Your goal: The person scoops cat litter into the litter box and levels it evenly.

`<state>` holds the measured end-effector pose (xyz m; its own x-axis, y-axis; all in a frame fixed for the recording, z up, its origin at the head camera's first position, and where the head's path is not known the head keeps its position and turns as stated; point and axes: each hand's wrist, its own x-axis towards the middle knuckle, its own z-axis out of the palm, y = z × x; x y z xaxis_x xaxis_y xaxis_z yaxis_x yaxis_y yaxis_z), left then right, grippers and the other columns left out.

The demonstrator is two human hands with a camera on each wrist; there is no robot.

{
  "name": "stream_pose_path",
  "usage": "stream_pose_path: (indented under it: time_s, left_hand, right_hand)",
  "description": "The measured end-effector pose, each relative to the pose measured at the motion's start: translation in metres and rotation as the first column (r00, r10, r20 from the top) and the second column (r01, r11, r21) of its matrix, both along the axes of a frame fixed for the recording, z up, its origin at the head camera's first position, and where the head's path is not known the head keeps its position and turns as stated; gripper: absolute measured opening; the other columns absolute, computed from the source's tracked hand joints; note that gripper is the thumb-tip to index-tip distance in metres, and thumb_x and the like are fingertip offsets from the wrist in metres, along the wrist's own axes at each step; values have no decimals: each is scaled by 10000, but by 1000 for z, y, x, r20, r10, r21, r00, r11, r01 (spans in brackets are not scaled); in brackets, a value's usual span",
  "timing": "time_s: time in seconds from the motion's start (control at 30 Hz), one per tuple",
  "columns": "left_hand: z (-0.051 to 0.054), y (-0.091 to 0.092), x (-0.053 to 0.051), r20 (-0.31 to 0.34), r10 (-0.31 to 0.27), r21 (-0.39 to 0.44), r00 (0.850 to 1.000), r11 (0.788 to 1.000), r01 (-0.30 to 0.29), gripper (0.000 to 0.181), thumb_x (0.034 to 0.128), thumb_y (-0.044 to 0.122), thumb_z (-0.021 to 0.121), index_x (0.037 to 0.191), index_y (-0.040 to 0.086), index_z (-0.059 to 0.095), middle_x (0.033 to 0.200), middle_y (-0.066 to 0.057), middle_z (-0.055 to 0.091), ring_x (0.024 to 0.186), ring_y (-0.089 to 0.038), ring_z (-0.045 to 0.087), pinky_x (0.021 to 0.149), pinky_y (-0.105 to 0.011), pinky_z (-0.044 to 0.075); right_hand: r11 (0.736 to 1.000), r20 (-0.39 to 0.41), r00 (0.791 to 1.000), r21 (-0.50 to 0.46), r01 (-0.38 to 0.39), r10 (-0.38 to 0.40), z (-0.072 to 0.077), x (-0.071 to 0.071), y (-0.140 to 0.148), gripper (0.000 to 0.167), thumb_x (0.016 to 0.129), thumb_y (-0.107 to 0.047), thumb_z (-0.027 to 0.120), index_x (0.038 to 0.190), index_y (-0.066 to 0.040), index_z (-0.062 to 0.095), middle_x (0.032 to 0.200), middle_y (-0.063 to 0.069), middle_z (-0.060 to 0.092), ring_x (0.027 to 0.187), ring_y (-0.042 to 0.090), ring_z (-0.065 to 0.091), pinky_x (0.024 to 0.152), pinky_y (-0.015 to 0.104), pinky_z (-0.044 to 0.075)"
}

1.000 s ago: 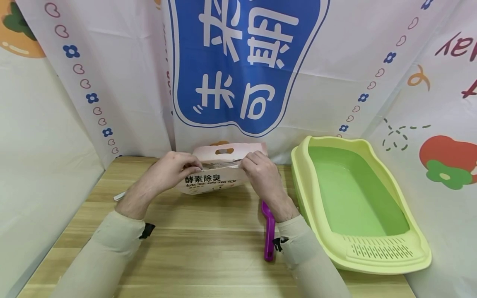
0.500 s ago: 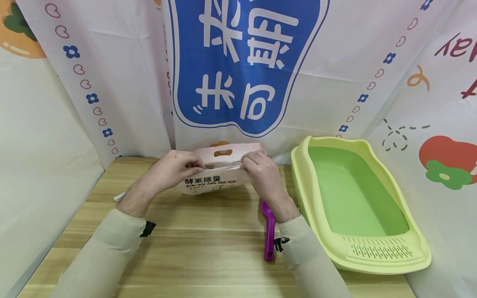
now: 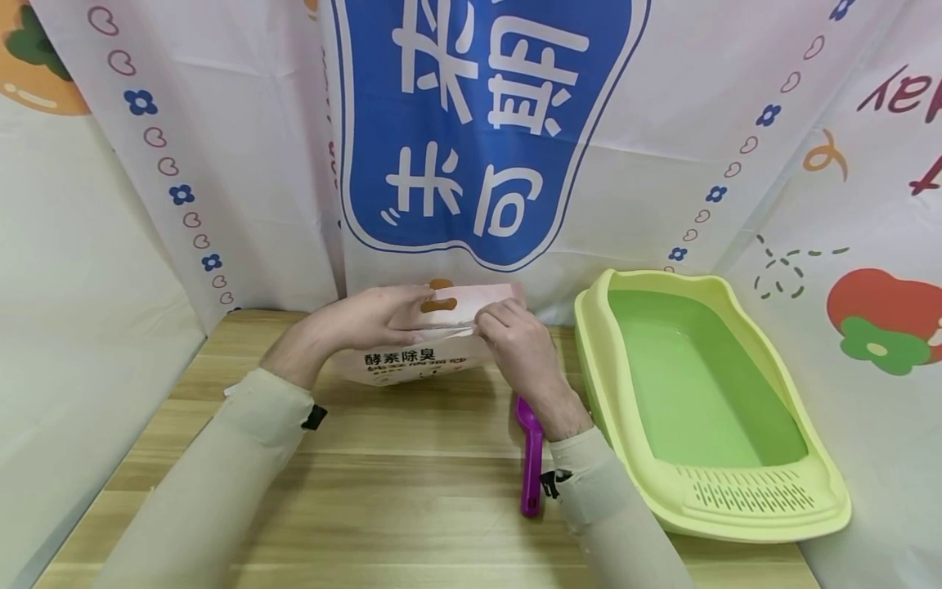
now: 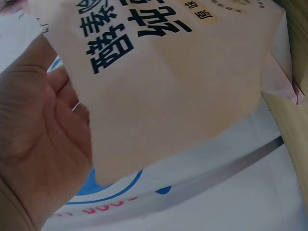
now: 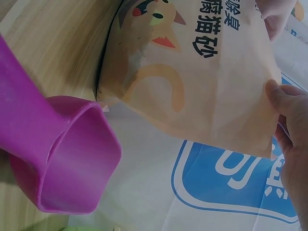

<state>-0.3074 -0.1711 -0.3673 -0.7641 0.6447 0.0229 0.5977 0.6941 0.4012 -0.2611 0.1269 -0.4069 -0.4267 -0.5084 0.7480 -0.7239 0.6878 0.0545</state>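
A pale paper bag (image 3: 412,364) with dark lettering stands at the table's back edge, its pinkish handle strip (image 3: 474,301) showing an oval hole. My left hand (image 3: 368,317) lies across the bag's top left part, fingers fairly straight and reaching toward the hole. In the left wrist view that hand (image 4: 43,130) is beside the bag's side edge (image 4: 183,106), its fingertips hidden behind it. My right hand (image 3: 518,352) pinches the top edge near the right end. The right wrist view shows its thumb on the bag (image 5: 226,96) and the hand (image 5: 293,130) at the edge.
A purple scoop (image 3: 531,462) lies on the wooden table (image 3: 397,507) beside my right wrist. The yellow-green litter tray (image 3: 714,384) stands at the right. A small white object (image 3: 231,390) lies by my left forearm. Printed cloth (image 3: 625,196) hangs behind the table.
My left hand has let go of its pinch on the bag's edge and moved right and slightly up, its fingers straightened. My right hand has stayed in place. The bag's opening looks narrower.
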Motion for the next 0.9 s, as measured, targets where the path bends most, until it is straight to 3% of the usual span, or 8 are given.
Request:
stream_pose_path:
  time_s: [0.1, 0.23, 0.37, 0.43, 0.53, 0.63, 0.9]
  left_hand:
    - [-1, 2, -6, 39, -21, -10, 999, 1000, 22, 833, 1086, 235, 848, 1786, 37, 444, 1797, -266, 539, 1569, -497, 640, 1295, -662, 538]
    - [-3, 4, -10, 90, -3, -32, 996, 999, 6, 786, 1091, 226, 828, 1775, 55, 482, 1731, -232, 629, 1551, -459, 664, 1308, -649, 531]
    - [-4, 6, -12, 111, -18, -72, 994, 997, 27, 559, 1113, 212, 792, 1641, 80, 667, 1456, -151, 815, 1279, -314, 790, 1174, -567, 624]
    - [-4, 6, -13, 126, -32, -87, 992, 995, 43, 401, 1120, 195, 779, 1505, 81, 775, 1262, -98, 856, 1073, -232, 787, 1041, -502, 660]
    - [-3, 6, -13, 107, -66, -104, 992, 992, 78, 196, 1126, 175, 777, 1279, 102, 875, 1053, -35, 857, 895, -155, 748, 905, -421, 662]
    - [0, 6, -12, 69, -83, -97, 994, 991, 90, 105, 1114, 153, 800, 1123, 121, 899, 984, -17, 866, 836, -123, 754, 844, -389, 670]
    - [13, 5, -7, -65, -40, -69, 997, 997, 36, 84, 1078, 193, 860, 1040, 137, 910, 954, -29, 884, 760, -127, 762, 791, -415, 686]
  right_hand:
    - [1000, -2, 1000, 13, 3, -3, 0, 0, 0, 93, 1016, -97, 860, 950, -87, 796, 1050, 33, 869, 1024, 227, 805, 960, 342, 696]
    - [1000, 5, 1000, 20, 12, -12, 0, 1, 0, 88, 1021, -106, 853, 957, -89, 794, 1059, 47, 869, 1044, 232, 809, 1008, 368, 697]
    - [1000, 8, 1000, 9, 6, -6, 0, 1, 0, 89, 1014, -119, 865, 963, -89, 799, 1055, 54, 876, 1038, 247, 815, 1018, 386, 698]
    - [1000, 5, 1000, 3, 0, 0, 0, 1, 0, 91, 1006, -124, 875, 960, -92, 802, 1051, 55, 882, 1021, 250, 818, 991, 383, 701]
    - [1000, 0, 1000, 6, 2, -2, -1, 1, 1, 90, 1000, -144, 882, 964, -109, 808, 1051, 42, 885, 1010, 239, 814, 945, 371, 691]
    - [1000, -17, 1000, 14, 18, -17, 0, 1, 1, 84, 1007, -177, 881, 976, -126, 821, 1061, 29, 892, 1013, 225, 812, 950, 378, 679]
    - [1000, -61, 998, -6, -9, 9, 0, 1, 1, 47, 994, -151, 883, 1018, -132, 848, 1061, 24, 879, 1023, 225, 791, 936, 399, 661]
